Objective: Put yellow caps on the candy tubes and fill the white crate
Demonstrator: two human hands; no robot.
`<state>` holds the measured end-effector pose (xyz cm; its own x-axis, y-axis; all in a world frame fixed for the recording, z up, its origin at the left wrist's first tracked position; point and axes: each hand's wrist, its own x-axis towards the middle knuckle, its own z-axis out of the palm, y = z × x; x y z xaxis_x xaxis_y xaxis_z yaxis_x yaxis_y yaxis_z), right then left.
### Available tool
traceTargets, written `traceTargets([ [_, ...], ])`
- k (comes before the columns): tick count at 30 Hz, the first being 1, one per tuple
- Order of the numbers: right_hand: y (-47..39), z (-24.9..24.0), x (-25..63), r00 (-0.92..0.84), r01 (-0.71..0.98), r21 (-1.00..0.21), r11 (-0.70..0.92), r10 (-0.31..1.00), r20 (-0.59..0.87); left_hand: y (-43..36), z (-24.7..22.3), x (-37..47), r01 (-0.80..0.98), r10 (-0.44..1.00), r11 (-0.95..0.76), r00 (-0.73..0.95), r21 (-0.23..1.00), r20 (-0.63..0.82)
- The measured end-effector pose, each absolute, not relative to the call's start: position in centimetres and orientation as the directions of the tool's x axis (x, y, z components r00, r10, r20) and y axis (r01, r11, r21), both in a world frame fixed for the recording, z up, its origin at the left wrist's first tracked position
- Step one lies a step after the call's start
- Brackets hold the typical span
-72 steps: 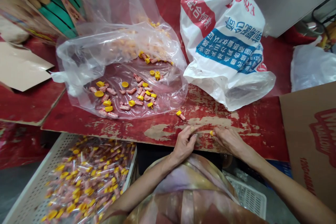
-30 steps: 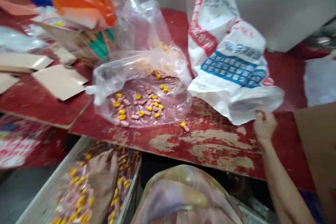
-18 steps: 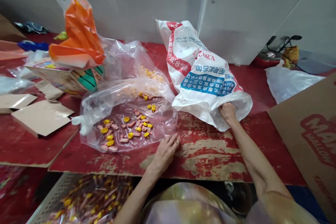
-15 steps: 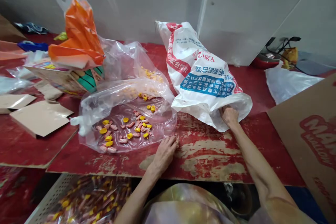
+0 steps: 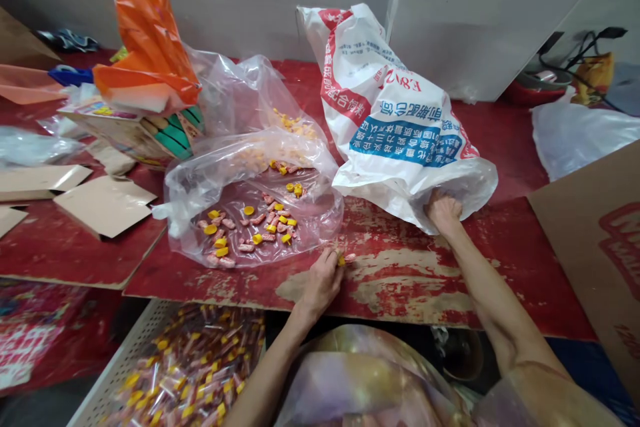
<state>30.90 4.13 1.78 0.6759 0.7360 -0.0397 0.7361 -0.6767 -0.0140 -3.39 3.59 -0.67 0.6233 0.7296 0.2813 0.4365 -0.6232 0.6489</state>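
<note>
Starting at the far left, flat card sheets (image 5: 103, 205) lie on the red table (image 5: 500, 260), and behind them an orange bag (image 5: 147, 47) droops over a printed box (image 5: 135, 137). Below the table edge a white crate (image 5: 127, 363) holds a heap of wrapped pieces with yellow caps.

Next comes the clear bag (image 5: 250, 153), spread open on the table, with loose yellow caps (image 5: 249, 211) and pink pieces scattered inside.

Just beside its near edge is the left hand (image 5: 323, 280), palm down, fingertips pinched on a small capped piece (image 5: 345, 258) that lies on the bare table. The pinch looks closed on it, though the piece has not left the surface as far as I can see.

Further right, the right hand (image 5: 443, 210) is pushed under the lower edge of the white sack (image 5: 400, 120), which slumps against the wall. Its fingers are hidden in the folds, so I cannot tell whether they are closed on anything.

My reading is that this is the fetching step: one hand collecting a stray piece, the other feeling in the sack for a part. The next move would call for lifting the piece cleanly and drawing the right hand out without dragging the sack across the table.

At the far right stands a brown carton (image 5: 595, 240).
</note>
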Motion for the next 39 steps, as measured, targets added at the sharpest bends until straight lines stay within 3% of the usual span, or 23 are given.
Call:
traceTargets([
  [7, 3.0, 1.8, 29.8, 0.712, 0.698, -0.064, -0.713, 0.701, -0.039, 1.9, -0.2, -2.1, 0.211, 0.859, -0.260, 0.495, 0.942, 0.127],
  [13, 1.4, 1.8, 29.8, 0.682, 0.709, -0.212, -0.672, 0.730, -0.035, 1.7, -1.9, -1.3, 0.032, 0.896, 0.101, 0.431, 0.994, -0.105],
  [17, -0.4, 2.3, 29.2, 0.707, 0.653, -0.411, -0.636, 0.706, 0.031, 1.7, -1.3, -0.6, -0.049, 0.886, 0.270, 0.403, 0.962, -0.228],
  [19, -2.0, 2.4, 27.5, 0.655, 0.558, -0.660, -0.503, 0.755, -0.021, 1.6, -0.6, -0.1, -0.101, 0.867, 0.348, 0.413, 0.932, -0.279],
  [21, -3.8, 2.2, 25.0, 0.546, 0.301, -0.903, -0.306, 0.832, -0.100, 1.3, 0.1, 0.5, -0.157, 0.847, 0.412, 0.429, 0.897, -0.314],
  [23, -5.3, 2.0, 22.2, 0.438, 0.040, -0.981, -0.191, 0.886, -0.155, 1.1, 0.4, 1.1, -0.202, 0.835, 0.451, 0.440, 0.869, -0.330],
  [25, -6.3, 1.8, 19.9, 0.369, -0.012, -0.981, -0.194, 0.911, -0.185, 0.8, 0.5, 1.6, -0.213, 0.828, 0.463, 0.452, 0.861, -0.333],
  [28, -6.7, 1.7, 17.9, 0.294, 0.062, -0.981, -0.185, 0.942, -0.159, 0.3, 0.2, 1.9, -0.178, 0.825, 0.448, 0.461, 0.876, -0.328],
  [32, -6.5, 1.7, 17.1, 0.168, 0.309, -0.944, -0.115, 0.984, -0.065, -0.6, -0.2, 1.8, -0.121, 0.856, 0.364, 0.434, 0.923, -0.281],
  [36, -6.6, 1.2, 16.3, 0.097, 0.604, -0.797, 0.028, 0.989, 0.109, -1.6, -0.7, 1.9, -0.129, 0.857, 0.328, 0.459, 0.936, -0.237],
  [39, -7.0, 1.0, 16.6, 0.038, 0.702, -0.708, 0.077, 0.989, 0.145, -2.0, -1.1, 2.1, -0.065, 0.824, 0.298, 0.521, 0.952, -0.223],
])
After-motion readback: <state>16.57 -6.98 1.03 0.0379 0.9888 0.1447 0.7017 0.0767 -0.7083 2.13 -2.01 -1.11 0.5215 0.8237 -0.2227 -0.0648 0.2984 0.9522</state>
